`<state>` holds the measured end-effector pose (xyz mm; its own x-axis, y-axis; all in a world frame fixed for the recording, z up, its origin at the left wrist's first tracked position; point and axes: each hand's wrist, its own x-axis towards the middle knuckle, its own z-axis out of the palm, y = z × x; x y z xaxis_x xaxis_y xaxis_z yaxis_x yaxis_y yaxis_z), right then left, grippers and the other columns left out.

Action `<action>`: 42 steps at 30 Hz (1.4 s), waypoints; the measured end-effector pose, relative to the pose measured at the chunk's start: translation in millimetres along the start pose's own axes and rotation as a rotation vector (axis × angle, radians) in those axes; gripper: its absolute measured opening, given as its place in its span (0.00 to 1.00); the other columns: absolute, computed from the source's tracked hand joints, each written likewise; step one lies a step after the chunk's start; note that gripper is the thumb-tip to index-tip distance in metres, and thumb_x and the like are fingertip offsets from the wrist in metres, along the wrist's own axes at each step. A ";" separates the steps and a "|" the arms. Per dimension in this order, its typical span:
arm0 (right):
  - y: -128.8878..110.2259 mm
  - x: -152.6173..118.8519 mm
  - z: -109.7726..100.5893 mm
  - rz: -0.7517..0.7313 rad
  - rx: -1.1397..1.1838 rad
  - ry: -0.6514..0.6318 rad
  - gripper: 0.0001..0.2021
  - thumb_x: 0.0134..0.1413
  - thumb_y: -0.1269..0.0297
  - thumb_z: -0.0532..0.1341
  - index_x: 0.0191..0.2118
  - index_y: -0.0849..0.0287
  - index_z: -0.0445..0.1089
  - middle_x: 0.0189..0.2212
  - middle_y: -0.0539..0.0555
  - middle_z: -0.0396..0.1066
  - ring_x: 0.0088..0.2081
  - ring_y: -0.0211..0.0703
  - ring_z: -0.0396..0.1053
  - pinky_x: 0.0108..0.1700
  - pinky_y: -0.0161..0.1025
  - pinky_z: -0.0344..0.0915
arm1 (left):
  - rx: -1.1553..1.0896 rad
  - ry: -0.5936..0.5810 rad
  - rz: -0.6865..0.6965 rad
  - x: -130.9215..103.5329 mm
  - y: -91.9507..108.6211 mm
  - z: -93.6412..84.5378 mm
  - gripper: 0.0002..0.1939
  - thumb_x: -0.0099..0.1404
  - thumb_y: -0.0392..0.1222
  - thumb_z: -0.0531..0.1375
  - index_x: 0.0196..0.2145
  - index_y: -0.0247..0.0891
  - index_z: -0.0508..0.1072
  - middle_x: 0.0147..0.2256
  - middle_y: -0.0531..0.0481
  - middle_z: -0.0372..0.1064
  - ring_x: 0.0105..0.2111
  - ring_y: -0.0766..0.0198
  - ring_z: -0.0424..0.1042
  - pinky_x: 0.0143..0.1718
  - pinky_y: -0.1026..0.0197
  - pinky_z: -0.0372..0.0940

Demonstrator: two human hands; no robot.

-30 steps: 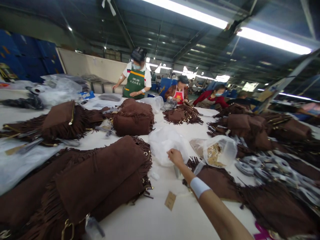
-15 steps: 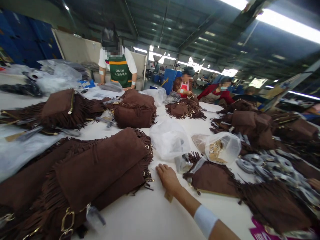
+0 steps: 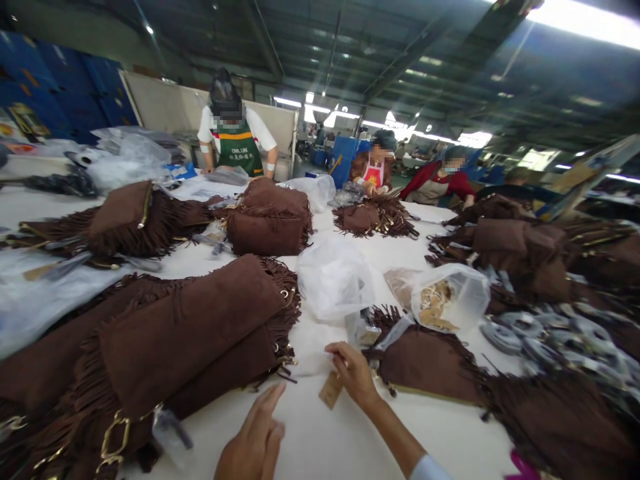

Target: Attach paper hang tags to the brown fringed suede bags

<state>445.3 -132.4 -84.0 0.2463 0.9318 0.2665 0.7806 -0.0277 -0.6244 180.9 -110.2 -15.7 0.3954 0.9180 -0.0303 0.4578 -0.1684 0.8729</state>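
Note:
My right hand [image 3: 354,375] is over the white table [image 3: 310,437], thumb and fingertips pinched together. What they hold is too thin to make out; a pale, see-through sheet [image 3: 311,355] lies by the fingertips. A brown cardboard tag [image 3: 331,391] is just below that hand. My left hand [image 3: 254,437] is at the lower middle, fingers stretched out and nothing in them. To its left lies a stack of brown fringed suede bags [image 3: 193,333] with gold rings and chain links. Right of my right hand is a flat brown zipped pouch [image 3: 430,365] with fringe.
A clear plastic bag [image 3: 333,277] stands ahead, beside an open bag of cardboard tags [image 3: 437,300]. Coiled grey straps [image 3: 560,340] and more brown bags [image 3: 525,250] lie to the right. Co-workers stand across the table, one in a green apron [image 3: 240,153].
My left hand has come into view from below. My right hand has lifted from lying flat, shifted slightly right and closed to a pinch. The cardboard tag shows more fully.

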 end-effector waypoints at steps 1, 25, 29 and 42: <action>3.1 -4.9 -2.5 0.003 0.026 0.004 0.11 0.59 0.74 0.51 0.41 0.57 0.68 0.36 0.52 0.73 0.39 0.40 0.70 0.41 0.34 0.66 | -0.044 -0.077 0.040 13.7 4.9 19.4 0.22 0.60 0.45 0.54 0.53 0.44 0.68 0.53 0.45 0.68 0.41 0.53 0.73 0.46 0.54 0.68; -33.9 -39.0 -19.1 -0.119 0.103 -0.304 0.24 0.57 0.70 0.56 0.60 0.51 0.60 0.55 0.57 0.66 0.56 0.48 0.63 0.56 0.47 0.62 | -0.444 -0.267 -0.510 38.6 -15.3 92.3 0.31 0.50 0.72 0.54 0.19 0.38 0.61 0.10 0.57 0.57 0.07 0.72 0.51 0.10 0.68 0.42; -67.2 -52.5 -9.4 -0.014 0.249 -0.297 0.24 0.55 0.64 0.61 0.58 0.50 0.61 0.48 0.55 0.71 0.47 0.49 0.69 0.50 0.45 0.66 | -0.473 -0.254 -0.483 26.7 -14.8 69.8 0.31 0.53 0.71 0.54 0.19 0.37 0.63 0.07 0.56 0.55 0.07 0.71 0.51 0.11 0.68 0.43; -213.7 -62.5 53.9 0.201 0.870 -0.451 0.11 0.53 0.53 0.61 0.31 0.56 0.68 0.21 0.48 0.66 0.24 0.39 0.62 0.27 0.33 0.58 | -0.700 -0.003 -0.238 -77.3 -16.2 -84.1 0.18 0.52 0.50 0.65 0.36 0.34 0.73 0.31 0.45 0.75 0.32 0.57 0.72 0.34 0.62 0.62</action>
<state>232.2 -165.2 -6.8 -0.0541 0.9941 -0.0941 0.0120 -0.0936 -0.9955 75.9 -148.2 13.4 0.3514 0.8999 -0.2583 -0.0828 0.3046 0.9489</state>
